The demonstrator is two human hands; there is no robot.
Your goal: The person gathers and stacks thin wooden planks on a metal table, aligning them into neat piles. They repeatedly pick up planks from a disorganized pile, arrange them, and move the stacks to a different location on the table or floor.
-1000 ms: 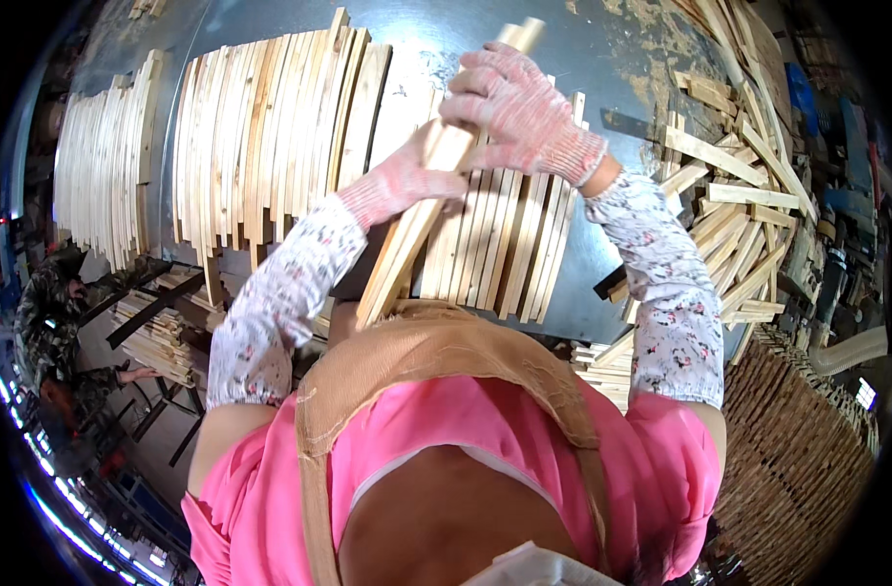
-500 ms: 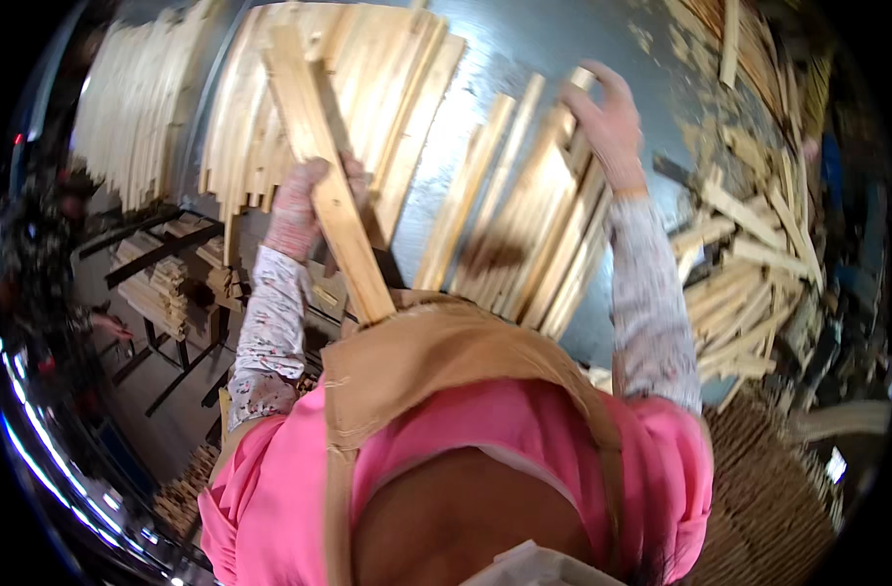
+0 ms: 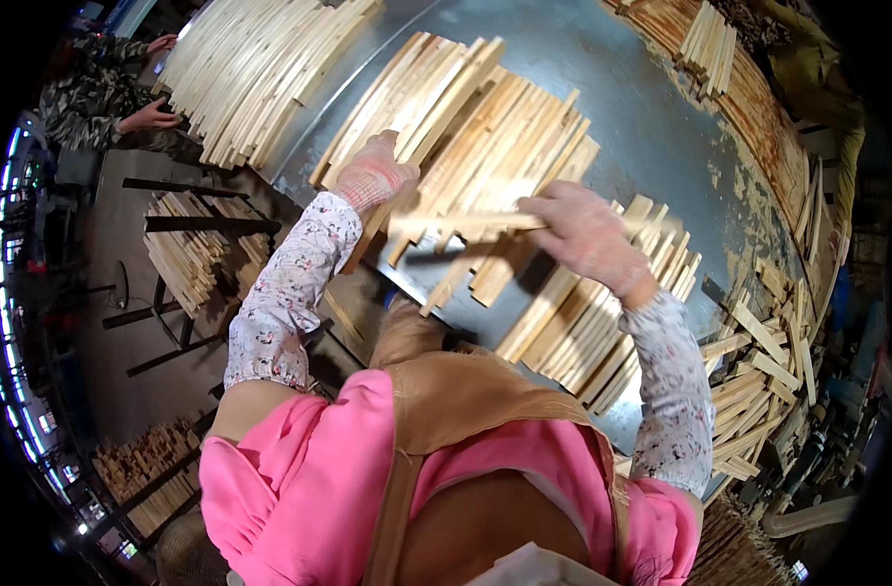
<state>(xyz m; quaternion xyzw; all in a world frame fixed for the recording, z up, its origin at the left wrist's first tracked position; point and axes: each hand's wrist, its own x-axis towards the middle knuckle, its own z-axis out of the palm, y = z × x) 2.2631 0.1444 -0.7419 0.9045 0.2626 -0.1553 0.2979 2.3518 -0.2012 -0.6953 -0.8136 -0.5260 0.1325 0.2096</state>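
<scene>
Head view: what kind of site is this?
Probably a woodworking or slat-sorting workshop. Rows of pale wooden slats cover a grey metal table, more bundles sit on racks below, and offcuts pile up at the right. Both gloved hands, left and right, handle slats.

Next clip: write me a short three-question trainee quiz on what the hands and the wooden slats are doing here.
1. True or false: the left hand rests on a slat at the near end of the fanned slats.
2. What does the right hand grip?
A. a hammer
B. a thin wooden strip
C. a brush
3. Fill in: the slats lie on a grey ____ table.

Key
1. True.
2. B; the strip runs roughly level from the right hand toward the left hand.
3. Metal.
</scene>
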